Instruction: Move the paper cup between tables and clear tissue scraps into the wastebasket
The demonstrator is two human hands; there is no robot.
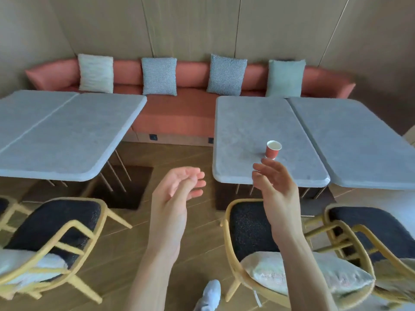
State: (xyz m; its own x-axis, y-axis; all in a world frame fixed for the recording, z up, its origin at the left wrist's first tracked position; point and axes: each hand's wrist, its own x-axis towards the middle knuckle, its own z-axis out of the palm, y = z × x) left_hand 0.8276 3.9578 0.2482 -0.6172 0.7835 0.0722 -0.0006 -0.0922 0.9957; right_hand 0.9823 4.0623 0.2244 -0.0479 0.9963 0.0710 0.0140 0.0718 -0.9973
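A small red paper cup (272, 150) with a white inside stands upright on the right grey table (247, 131), near its front edge. My right hand (277, 187) is raised just in front of and below the cup, fingers spread and relaxed, holding nothing and not touching it. My left hand (179, 187) hovers over the gap between the tables, palm up, fingers loosely bent, empty. The left grey table (67, 135) carries nothing that I can see. No tissue scraps and no wastebasket are in view.
A red bench (179, 113) with several cushions runs along the back wall. Wooden chairs with dark seats stand in front of each table: one at the left (51, 234), two at the right (249, 232). Another grey table (359, 142) adjoins at far right. My shoe (211, 295) is on the wood floor.
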